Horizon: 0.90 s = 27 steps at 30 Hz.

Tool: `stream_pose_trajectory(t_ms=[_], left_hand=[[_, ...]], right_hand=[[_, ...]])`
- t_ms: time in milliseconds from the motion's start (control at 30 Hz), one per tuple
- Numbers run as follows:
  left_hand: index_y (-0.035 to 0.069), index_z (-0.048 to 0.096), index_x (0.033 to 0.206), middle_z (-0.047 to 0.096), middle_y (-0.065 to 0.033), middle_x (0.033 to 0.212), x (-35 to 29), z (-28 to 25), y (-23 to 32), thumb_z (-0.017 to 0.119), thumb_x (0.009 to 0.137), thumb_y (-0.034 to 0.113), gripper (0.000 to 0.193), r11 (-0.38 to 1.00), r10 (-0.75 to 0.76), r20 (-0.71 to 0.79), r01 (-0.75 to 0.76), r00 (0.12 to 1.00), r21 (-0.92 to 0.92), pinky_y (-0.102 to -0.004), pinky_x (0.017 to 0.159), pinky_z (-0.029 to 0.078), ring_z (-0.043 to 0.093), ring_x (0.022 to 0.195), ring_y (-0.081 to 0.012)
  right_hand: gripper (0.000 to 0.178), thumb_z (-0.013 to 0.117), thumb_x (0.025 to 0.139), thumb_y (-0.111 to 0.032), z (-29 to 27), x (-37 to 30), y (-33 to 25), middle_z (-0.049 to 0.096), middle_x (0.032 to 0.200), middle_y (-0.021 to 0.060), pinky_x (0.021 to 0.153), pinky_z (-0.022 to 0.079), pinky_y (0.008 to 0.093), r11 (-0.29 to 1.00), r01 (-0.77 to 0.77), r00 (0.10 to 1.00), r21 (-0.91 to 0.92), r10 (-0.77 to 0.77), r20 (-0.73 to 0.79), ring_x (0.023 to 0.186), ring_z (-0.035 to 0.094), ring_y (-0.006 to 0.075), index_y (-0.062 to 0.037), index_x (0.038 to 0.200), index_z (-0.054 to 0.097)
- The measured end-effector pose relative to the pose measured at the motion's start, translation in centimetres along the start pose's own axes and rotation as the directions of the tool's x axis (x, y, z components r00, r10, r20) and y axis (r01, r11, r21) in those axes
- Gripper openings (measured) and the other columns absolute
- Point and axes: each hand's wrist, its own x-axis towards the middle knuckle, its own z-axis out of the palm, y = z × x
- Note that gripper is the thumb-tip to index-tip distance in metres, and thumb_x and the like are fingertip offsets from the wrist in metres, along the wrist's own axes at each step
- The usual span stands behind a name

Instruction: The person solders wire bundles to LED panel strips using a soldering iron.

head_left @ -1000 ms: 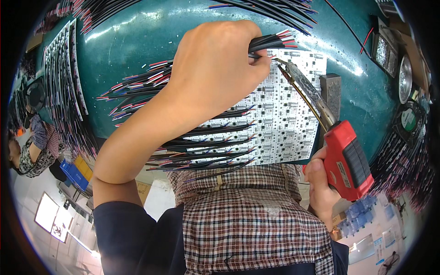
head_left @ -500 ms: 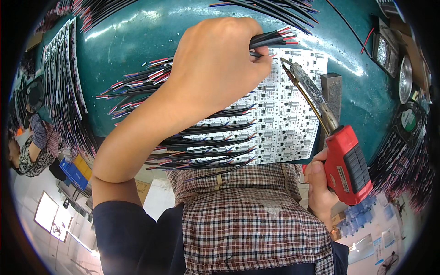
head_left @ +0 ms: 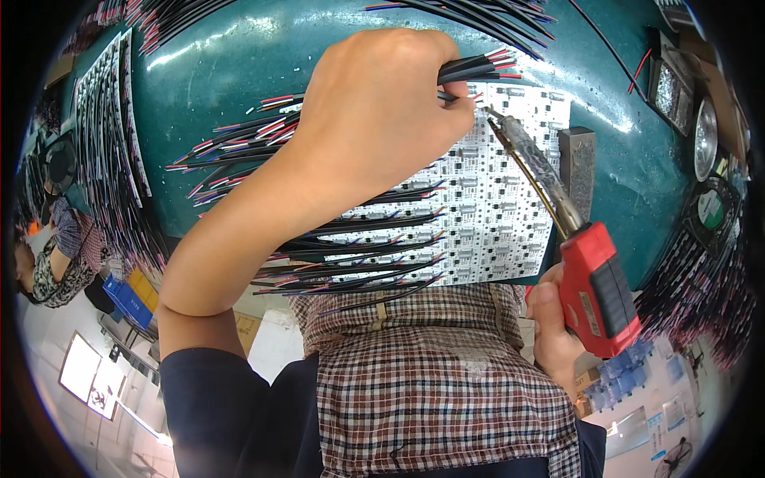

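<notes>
Black wires (head_left: pixel 470 70) — light and bendy, it seems, best taken just behind the coloured ends (head_left: pixel 510 76) — are being pinched in the closed left hand (head_left: pixel 394 107) above the white circuit board (head_left: pixel 484 183), the red soldering gun (head_left: pixel 588 263) gripped in the curled right hand (head_left: pixel 553 331).

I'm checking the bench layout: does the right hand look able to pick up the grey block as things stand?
Probably not: the right hand is taken up gripping the red soldering gun, although the grey block looks uncovered at its far end.
</notes>
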Motion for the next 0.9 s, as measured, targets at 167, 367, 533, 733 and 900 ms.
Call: stream_pose_trajectory(t_ms=[167, 367, 533, 733, 900], left_hand=[[0.002, 0.069, 0.081, 0.063, -0.0071, 0.061, -0.1, 0.1, 0.0, 0.077, 0.077, 0.017, 0.017, 1.0, 0.013, -0.007, -0.013, 1.0, 0.018, -0.0293, 0.055, 0.048, 0.062, 0.053, -0.0168], [0.004, 0.069, 0.079, 0.061, -0.0059, 0.06, -0.2, -0.1, 0.4, 0.077, 0.078, 0.019, 0.018, 0.998, 0.018, 0.0, -0.018, 1.0, 0.058, -0.0325, 0.054, 0.047, 0.061, 0.053, -0.0206], [0.005, 0.066, 0.076, 0.059, -0.0058, 0.059, -0.6, 0.1, 0.5, 0.078, 0.079, 0.02, 0.02, 0.993, 0.072, -0.053, -0.066, 0.996, 0.102, -0.0353, 0.052, 0.046, 0.06, 0.053, -0.0244], [0.005, 0.065, 0.074, 0.059, -0.0061, 0.058, -0.6, 0.3, 0.6, 0.078, 0.078, 0.02, 0.02, 0.991, 0.078, -0.069, -0.07, 0.995, 0.112, -0.0363, 0.051, 0.046, 0.06, 0.053, -0.0252], [0.005, 0.065, 0.074, 0.059, -0.0059, 0.058, -0.7, 0.5, 0.5, 0.078, 0.078, 0.02, 0.02, 0.993, 0.065, -0.073, -0.057, 0.995, 0.106, -0.0361, 0.051, 0.046, 0.06, 0.052, -0.0253]], right_hand=[[0.022, 0.064, 0.09, -0.003, 0.3, -0.3, 0.3, 0.053, 0.067, 0.0039, 0.048, 0.035, 0.024, 0.991, 0.055, 0.997, 0.121, -0.047, -0.066, 0.05, 0.045, 0.0083, 0.0034, 0.11, 0.057], [0.026, 0.064, 0.091, -0.003, 0.9, -0.1, 0.4, 0.056, 0.071, 0.0042, 0.049, 0.037, 0.0241, 0.997, 0.028, 0.991, 0.074, -0.018, -0.131, 0.053, 0.046, 0.0081, 0.0046, 0.114, 0.056], [0.023, 0.064, 0.091, -0.003, 0.7, 0.5, 0.3, 0.057, 0.075, 0.0048, 0.05, 0.038, 0.0238, 0.997, 0.06, 0.997, 0.046, -0.058, -0.049, 0.054, 0.047, 0.0081, 0.0036, 0.111, 0.056], [0.016, 0.064, 0.091, -0.003, 1.0, 0.8, 0.1, 0.054, 0.072, 0.0042, 0.05, 0.038, 0.0236, 0.998, 0.05, 0.998, 0.037, -0.048, -0.048, 0.054, 0.048, 0.0085, 0.0019, 0.103, 0.055], [0.016, 0.063, 0.089, -0.003, 0.7, 1.0, 0.5, 0.055, 0.072, 0.0049, 0.05, 0.039, 0.0241, 0.987, 0.162, 0.987, 0.013, -0.161, -0.027, 0.053, 0.048, 0.0093, 0.0016, 0.102, 0.055]])
